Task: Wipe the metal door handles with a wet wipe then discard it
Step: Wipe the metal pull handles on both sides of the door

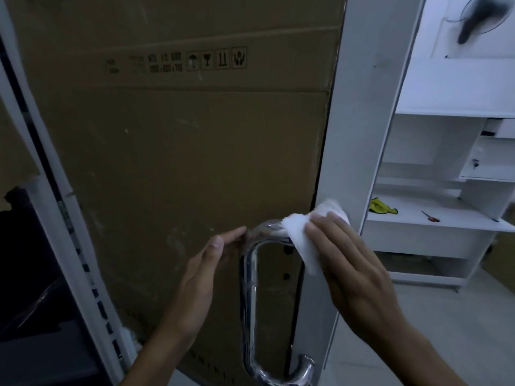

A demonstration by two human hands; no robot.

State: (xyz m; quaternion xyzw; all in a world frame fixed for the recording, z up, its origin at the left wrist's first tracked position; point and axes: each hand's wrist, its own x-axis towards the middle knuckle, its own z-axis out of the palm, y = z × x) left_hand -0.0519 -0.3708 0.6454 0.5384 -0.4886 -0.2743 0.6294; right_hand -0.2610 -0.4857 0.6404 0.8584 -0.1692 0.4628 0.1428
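Note:
A shiny curved metal door handle (249,296) is fixed to the white door frame (351,151) at the lower middle. My right hand (354,271) presses a white wet wipe (303,235) over the handle's top bend where it meets the frame. My left hand (200,277) is flat with fingers straight, its fingertips touching the handle's upper left curve and the brown cardboard behind it. The handle's lower end shows at the bottom edge.
A large brown cardboard sheet (178,151) covers the door panel. To the right stands a white shelf unit (446,218) with a yellow cloth (380,207) and an orange-handled tool (430,216). A dark object (30,274) and white rail lie at the left.

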